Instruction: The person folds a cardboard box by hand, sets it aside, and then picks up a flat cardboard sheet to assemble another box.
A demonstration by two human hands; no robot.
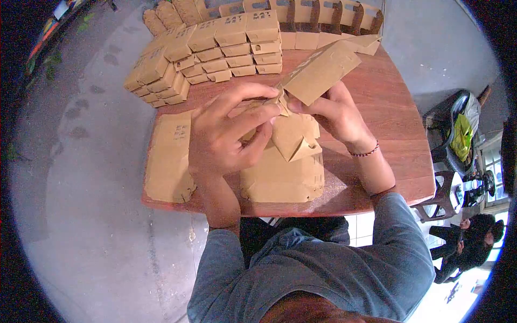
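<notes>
A partly folded brown cardboard box [323, 72] is held up above the wooden table, its panels spread at angles. My left hand [231, 126] pinches a folded edge of it between thumb and fingers. On the other side my right hand [331, 110], with a braided band at the wrist, grips the box near its middle fold. A lower flap with a small cut-out hangs between the hands. Beneath lies a flat cardboard sheet [283, 180] near the table's front edge. Another flat sheet [168, 156], with dark print, lies at the left, partly behind my left hand.
Stacks of closed printed boxes [221, 46] stand at the table's [396, 129] back left. Open carriers with handles [323, 19] line the back edge. A stool [444, 196], a dark chair holding bags [460, 129] and a person in dark clothes [471, 242] are at the right.
</notes>
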